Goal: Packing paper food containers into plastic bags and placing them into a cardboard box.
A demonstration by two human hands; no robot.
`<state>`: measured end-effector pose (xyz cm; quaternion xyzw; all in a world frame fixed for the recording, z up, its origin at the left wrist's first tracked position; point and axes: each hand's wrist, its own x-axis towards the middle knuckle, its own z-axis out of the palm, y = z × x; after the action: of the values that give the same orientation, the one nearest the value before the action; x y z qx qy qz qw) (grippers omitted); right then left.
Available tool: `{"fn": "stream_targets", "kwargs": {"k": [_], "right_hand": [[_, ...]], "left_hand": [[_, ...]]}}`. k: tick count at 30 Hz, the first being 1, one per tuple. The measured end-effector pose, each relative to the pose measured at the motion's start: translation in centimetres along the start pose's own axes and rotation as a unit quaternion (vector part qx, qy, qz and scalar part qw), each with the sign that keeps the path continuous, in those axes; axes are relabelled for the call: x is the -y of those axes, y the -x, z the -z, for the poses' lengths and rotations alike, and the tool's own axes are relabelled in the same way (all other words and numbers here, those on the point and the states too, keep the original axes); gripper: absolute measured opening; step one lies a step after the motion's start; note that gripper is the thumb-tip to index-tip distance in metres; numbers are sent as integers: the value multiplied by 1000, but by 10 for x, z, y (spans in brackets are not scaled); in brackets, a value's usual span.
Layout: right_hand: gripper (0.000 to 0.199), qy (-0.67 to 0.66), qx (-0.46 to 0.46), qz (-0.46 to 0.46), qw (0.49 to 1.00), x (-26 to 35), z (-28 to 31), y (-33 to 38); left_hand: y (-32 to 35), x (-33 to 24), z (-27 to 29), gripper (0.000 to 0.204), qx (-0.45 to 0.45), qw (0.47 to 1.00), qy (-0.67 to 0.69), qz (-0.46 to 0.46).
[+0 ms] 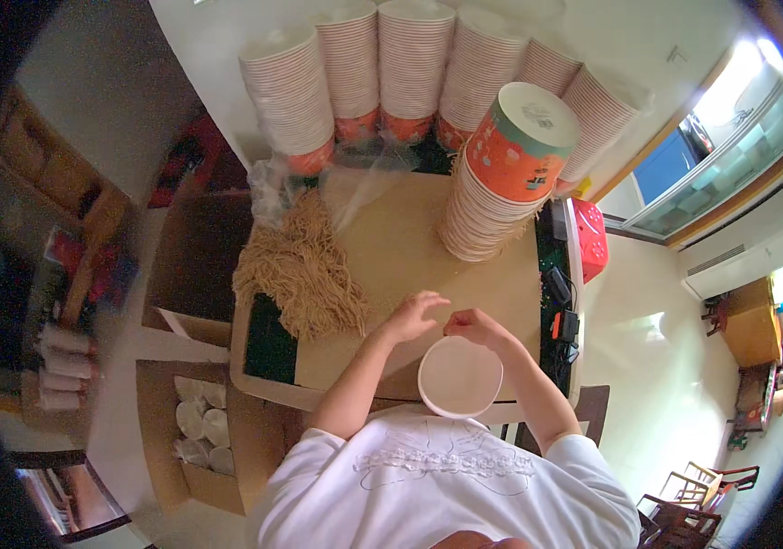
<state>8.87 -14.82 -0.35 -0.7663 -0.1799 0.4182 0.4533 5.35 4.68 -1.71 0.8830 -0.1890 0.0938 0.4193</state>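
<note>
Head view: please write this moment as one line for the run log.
left hand: open, over table, beside noodle pile | right hand: holds white bowl rim | cup stack: behind hands

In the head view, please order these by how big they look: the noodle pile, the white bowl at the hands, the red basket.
1. Noodle pile, clearly the largest.
2. White bowl, held at its rim by the right hand.
3. Red basket, smallest, though partly hidden by the table edge and farther from the camera, so its place is unsure.
</note>
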Motion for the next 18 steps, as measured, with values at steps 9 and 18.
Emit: {"fn": "stream_targets", "kwargs": {"k": [9, 18], "right_hand": [[23, -66, -18, -24, 997, -1, -4, 0], [18, -52, -16, -55, 997, -6, 0, -12]], "left_hand": [[8, 7, -20, 13, 82, 962, 189, 178], [10, 5, -34, 9, 20, 965, 160, 205]]}}
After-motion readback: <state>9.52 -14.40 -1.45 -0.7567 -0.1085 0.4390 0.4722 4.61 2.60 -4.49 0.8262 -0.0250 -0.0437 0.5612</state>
